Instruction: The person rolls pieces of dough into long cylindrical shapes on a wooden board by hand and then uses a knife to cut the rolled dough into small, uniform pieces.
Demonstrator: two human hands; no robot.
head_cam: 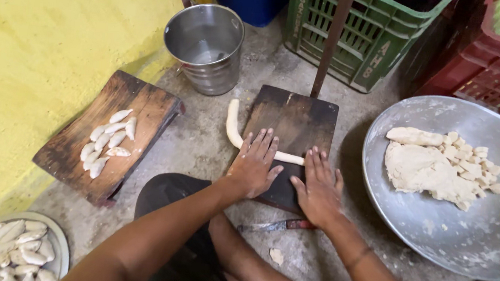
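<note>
While a knife (276, 225) lies nearest on the dusty concrete floor (201, 148), the left hand (254, 165) and right hand (319, 187) press flat, fingers spread, on a pale dough rope (234, 132) across the dark wooden board (292, 126); beyond stand a steel bucket (205, 47) and green crate (362, 30).

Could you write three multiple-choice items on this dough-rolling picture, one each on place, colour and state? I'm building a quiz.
1. Where does the knife lie?
A. on the floor near the right hand
B. in the metal pail
C. on the left board

2. What colour is the wall?
A. blue
B. yellow
C. white

3. How are both hands held?
A. fists
B. flat, fingers spread on the dough rope
C. raised

Key: A, it lies beside the dark board; B, the paint is plainly yellow; B, the left hand and right press palms down.
</note>
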